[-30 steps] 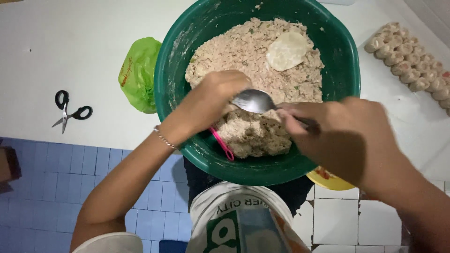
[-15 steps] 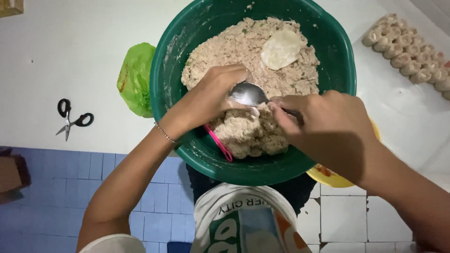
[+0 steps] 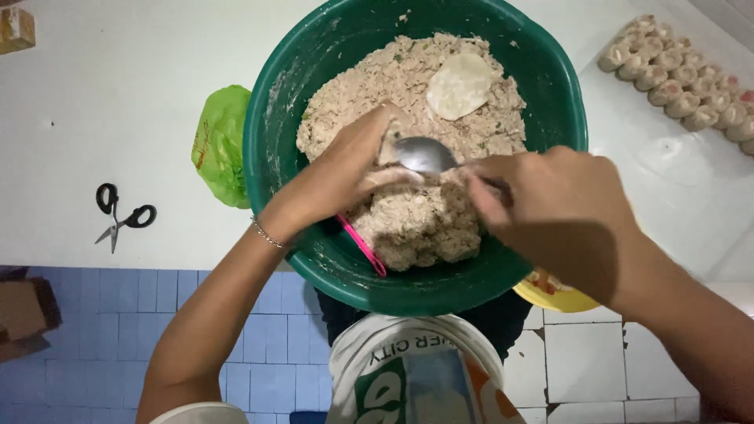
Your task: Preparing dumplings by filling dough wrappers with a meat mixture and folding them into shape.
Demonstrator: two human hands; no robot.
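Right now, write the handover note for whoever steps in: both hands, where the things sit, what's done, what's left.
Left hand: cupped over the filling, fingers curled round something pale that the spoon meets; what it is cannot be made out.
Right hand: gripping the metal spoon, bowl of the spoon pressed toward the left palm.
Green basin: in front, heaped with minced filling; one round wrapper lies on top, a pink tool leans inside the near rim.
Done: rows of shaped dumplings on the white surface, far right.
Left: most of the filling remains in the basin.
Scissors and a green bag lie to the left.
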